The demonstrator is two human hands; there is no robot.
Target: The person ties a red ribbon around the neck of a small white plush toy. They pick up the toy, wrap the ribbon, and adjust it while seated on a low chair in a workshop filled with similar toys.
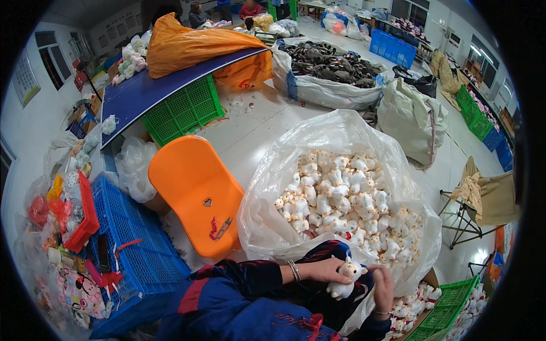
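My left hand (325,270) is closed around a small white plush animal (342,288) with a cream face and orange-tan ears, held over my lap. Just right of the toy, my right hand (384,288) is raised with its fingers near it; they are blurred, and whether they pinch anything cannot be made out. A big clear plastic bag (267,219) lies spread open in front of me, filled with many similar white plush animals (336,190). Red threads (314,323) lie on my blue clothing.
An orange chair (187,170) at the left bears thread snips (224,227) and red string. Beside it stands a blue crate (136,250) with a red tray (85,219). At the lower right is a green crate (449,310) near finished-looking toys with red trim. A sack of grey plush pieces (335,65) stands farther off.
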